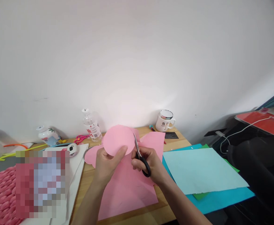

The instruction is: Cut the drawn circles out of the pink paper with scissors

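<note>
My left hand [109,165] pinches a round piece of pink paper [118,140] at its lower edge, the thumb lying on its face. In my right hand [148,161] is a pair of scissors with black handles [146,167]. Their blades point up along the right edge of the round piece; whether they touch it I cannot tell. Beneath both hands a larger cut sheet of pink paper [129,197] lies on the wooden table [84,184]. More pink paper shows behind the round piece, partly hidden by it.
Along the wall stand a clear bottle [93,128], a white jar [48,136] and a white mug [163,121]. Pink scissors [81,138] lie near the bottle. Blue and green sheets [207,172] are stacked at the right, beside a black chair [256,175]. A pink knitted item [3,193] is at left.
</note>
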`<action>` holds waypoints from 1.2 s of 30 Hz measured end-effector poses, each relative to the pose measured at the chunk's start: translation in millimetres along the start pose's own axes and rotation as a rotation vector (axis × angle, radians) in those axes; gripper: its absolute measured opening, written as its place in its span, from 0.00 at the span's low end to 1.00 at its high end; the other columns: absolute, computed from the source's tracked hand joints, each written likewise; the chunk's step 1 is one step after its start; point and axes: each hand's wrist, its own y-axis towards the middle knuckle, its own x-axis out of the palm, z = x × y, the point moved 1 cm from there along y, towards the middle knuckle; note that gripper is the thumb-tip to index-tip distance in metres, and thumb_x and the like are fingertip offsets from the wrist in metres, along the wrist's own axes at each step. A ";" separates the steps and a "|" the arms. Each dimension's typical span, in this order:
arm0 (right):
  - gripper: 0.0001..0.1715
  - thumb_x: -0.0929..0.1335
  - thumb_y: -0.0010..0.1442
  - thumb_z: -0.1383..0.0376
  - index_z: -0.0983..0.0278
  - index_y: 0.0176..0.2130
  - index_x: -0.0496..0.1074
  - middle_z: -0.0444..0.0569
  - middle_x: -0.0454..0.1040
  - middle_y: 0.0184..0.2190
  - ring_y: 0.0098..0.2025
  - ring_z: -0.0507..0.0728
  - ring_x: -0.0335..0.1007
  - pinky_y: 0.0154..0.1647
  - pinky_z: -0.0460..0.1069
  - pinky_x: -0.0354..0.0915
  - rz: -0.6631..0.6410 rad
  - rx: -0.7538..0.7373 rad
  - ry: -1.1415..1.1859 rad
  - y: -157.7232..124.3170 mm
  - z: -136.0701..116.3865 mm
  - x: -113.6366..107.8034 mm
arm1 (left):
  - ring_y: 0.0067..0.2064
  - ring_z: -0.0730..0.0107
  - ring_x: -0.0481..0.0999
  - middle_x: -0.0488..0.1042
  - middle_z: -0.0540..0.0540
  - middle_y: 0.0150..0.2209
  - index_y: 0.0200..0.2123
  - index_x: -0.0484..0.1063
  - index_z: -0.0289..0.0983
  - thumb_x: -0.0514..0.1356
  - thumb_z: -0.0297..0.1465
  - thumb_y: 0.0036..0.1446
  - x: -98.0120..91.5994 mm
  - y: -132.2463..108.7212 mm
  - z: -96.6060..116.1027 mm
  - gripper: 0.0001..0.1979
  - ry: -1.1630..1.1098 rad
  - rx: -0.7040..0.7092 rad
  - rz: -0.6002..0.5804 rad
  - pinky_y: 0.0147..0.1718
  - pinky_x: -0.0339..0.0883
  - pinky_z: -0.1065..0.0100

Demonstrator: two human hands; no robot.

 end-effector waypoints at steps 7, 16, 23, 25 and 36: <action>0.15 0.72 0.45 0.59 0.65 0.22 0.65 0.39 0.62 0.14 0.19 0.49 0.57 0.21 0.45 0.55 0.004 0.007 0.053 -0.2 7.5 10.3 | 0.27 0.65 0.73 0.74 0.46 0.22 0.22 0.72 0.33 0.62 0.41 0.42 8.1 -5.3 0.5 0.15 -0.007 -0.097 0.087 0.23 0.68 0.70; 0.21 0.76 0.40 0.58 0.65 0.26 0.64 0.40 0.60 0.21 0.24 0.48 0.52 0.24 0.45 0.51 -0.071 0.003 0.043 2.8 1.5 0.9 | 0.35 0.59 0.77 0.79 0.42 0.30 0.30 0.75 0.33 0.64 0.37 0.40 5.9 -8.6 10.1 0.14 -0.044 -0.117 0.016 0.32 0.72 0.65; 0.24 0.76 0.38 0.55 0.65 0.24 0.63 0.41 0.61 0.21 0.23 0.49 0.53 0.23 0.45 0.52 -0.047 0.044 0.023 4.8 4.5 0.0 | 0.32 0.59 0.77 0.78 0.44 0.26 0.26 0.75 0.33 0.63 0.36 0.41 4.9 -8.0 14.2 0.11 -0.002 -0.085 0.019 0.29 0.71 0.65; 0.24 0.76 0.38 0.55 0.65 0.24 0.63 0.41 0.60 0.21 0.23 0.49 0.53 0.23 0.45 0.52 -0.048 0.050 0.005 4.8 5.0 -0.3 | 0.31 0.60 0.77 0.78 0.44 0.26 0.25 0.75 0.34 0.63 0.36 0.41 5.4 -8.7 14.7 0.10 -0.001 -0.077 0.040 0.29 0.71 0.65; 0.20 0.75 0.40 0.59 0.65 0.21 0.61 0.38 0.55 0.19 0.21 0.47 0.48 0.22 0.45 0.47 -0.029 0.019 0.031 3.9 5.6 -0.3 | 0.30 0.62 0.76 0.77 0.46 0.25 0.25 0.74 0.34 0.63 0.34 0.40 5.8 -7.5 14.1 0.09 0.005 -0.064 0.065 0.27 0.70 0.66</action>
